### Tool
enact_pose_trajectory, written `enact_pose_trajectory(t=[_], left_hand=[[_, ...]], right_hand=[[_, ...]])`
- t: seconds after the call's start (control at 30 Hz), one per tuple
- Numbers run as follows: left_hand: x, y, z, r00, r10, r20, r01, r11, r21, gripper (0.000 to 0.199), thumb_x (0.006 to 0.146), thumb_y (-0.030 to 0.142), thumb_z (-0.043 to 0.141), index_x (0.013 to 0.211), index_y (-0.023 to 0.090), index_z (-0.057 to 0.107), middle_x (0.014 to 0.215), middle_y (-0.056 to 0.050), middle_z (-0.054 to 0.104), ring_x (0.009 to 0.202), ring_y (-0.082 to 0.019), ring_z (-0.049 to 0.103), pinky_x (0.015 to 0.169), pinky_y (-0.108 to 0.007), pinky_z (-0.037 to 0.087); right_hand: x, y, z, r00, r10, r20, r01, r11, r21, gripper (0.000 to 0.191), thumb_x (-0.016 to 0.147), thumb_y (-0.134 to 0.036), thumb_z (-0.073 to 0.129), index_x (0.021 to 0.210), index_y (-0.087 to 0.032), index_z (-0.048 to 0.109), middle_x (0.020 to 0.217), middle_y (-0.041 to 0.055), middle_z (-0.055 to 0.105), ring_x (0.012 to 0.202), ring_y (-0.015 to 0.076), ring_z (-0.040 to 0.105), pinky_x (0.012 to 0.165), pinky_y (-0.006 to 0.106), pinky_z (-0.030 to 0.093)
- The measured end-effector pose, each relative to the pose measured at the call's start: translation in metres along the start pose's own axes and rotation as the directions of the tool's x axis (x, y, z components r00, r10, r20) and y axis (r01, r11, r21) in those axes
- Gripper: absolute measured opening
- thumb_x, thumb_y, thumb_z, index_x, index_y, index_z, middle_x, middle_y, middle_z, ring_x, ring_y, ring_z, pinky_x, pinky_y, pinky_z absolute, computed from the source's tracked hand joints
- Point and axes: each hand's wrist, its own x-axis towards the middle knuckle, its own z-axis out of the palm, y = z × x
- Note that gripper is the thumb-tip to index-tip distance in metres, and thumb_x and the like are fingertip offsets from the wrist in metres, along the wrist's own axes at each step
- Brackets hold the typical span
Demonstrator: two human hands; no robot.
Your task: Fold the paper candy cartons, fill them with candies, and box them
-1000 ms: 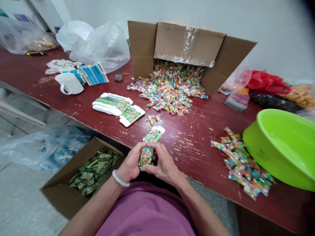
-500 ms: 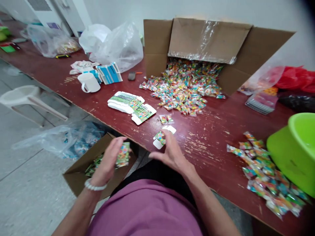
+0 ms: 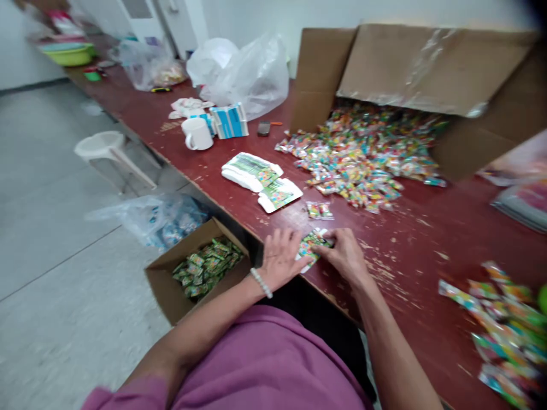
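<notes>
A small green printed carton (image 3: 308, 249) lies on the red table's front edge between my hands. My left hand (image 3: 281, 256) is open, fingers spread, its thumb touching the carton's left side. My right hand (image 3: 345, 253) pinches the carton's right side between thumb and fingers. Just behind the carton are a few small candy packets (image 3: 319, 210). Flat printed cartons (image 3: 250, 171) are stacked to the left of these, with another flat carton (image 3: 280, 195) overlapping the stack. Many wrapped candies (image 3: 363, 165) spill from a large cardboard box (image 3: 322, 77).
A white mug (image 3: 197, 134), blue-striped cartons (image 3: 229, 121) and plastic bags (image 3: 256, 74) stand at the back left. Below the table edge is an open box (image 3: 164, 290) of green packets (image 3: 209, 265). More candies (image 3: 504, 324) lie at right; a white stool (image 3: 100, 145) stands left.
The view has swung left. My left hand has moved from above the floor box to the carton, and the green packet near it is no longer seen. My right hand's fingers have closed on the carton.
</notes>
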Motion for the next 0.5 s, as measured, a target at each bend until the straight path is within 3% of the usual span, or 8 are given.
enact_pose_trajectory(t=[0.13, 0.23, 0.37, 0.5], left_hand=[[0.015, 0.003, 0.003, 0.980, -0.090, 0.180, 0.123, 0.975, -0.187, 0.037, 0.085, 0.040, 0.065, 0.115, 0.019, 0.067, 0.110, -0.010, 0.066, 0.110, -0.030, 0.055, 0.094, -0.041, 0.041], [0.018, -0.001, -0.001, 0.955, -0.104, 0.278, 0.191, 0.932, -0.307, 0.023, 0.078, 0.039, 0.069, 0.091, 0.019, 0.071, 0.081, -0.002, 0.067, 0.084, -0.021, 0.061, 0.073, -0.030, 0.045], [0.012, -0.002, -0.002, 0.920, -0.042, 0.391, 0.243, 0.841, -0.483, 0.019, 0.076, 0.035, 0.067, 0.081, 0.016, 0.066, 0.064, 0.005, 0.057, 0.059, -0.011, 0.054, 0.052, -0.021, 0.038], [0.004, 0.002, -0.003, 0.927, -0.006, 0.376, 0.240, 0.780, -0.578, 0.017, 0.074, 0.031, 0.067, 0.073, 0.016, 0.058, 0.063, 0.006, 0.052, 0.058, -0.009, 0.049, 0.050, -0.019, 0.034]], right_hand=[[-0.013, 0.007, -0.001, 0.997, -0.020, -0.072, 0.035, 0.976, 0.213, 0.035, 0.080, -0.053, 0.066, 0.081, -0.018, 0.070, 0.082, 0.0056, 0.062, 0.070, 0.0207, 0.057, 0.068, 0.034, 0.044], [-0.023, 0.004, -0.009, 0.998, -0.021, -0.056, 0.035, 0.965, 0.259, 0.036, 0.081, -0.055, 0.065, 0.080, -0.019, 0.071, 0.078, 0.0051, 0.065, 0.065, 0.0191, 0.055, 0.064, 0.033, 0.043], [-0.027, 0.002, -0.024, 0.984, -0.053, 0.170, -0.014, 0.929, 0.369, 0.035, 0.076, -0.054, 0.073, 0.083, -0.020, 0.070, 0.075, 0.0044, 0.069, 0.062, 0.0187, 0.058, 0.058, 0.030, 0.043], [-0.033, -0.002, -0.038, 0.947, -0.031, 0.320, -0.139, 0.858, 0.494, 0.035, 0.070, -0.051, 0.081, 0.078, -0.019, 0.067, 0.069, 0.0031, 0.068, 0.057, 0.0173, 0.059, 0.052, 0.028, 0.044]])
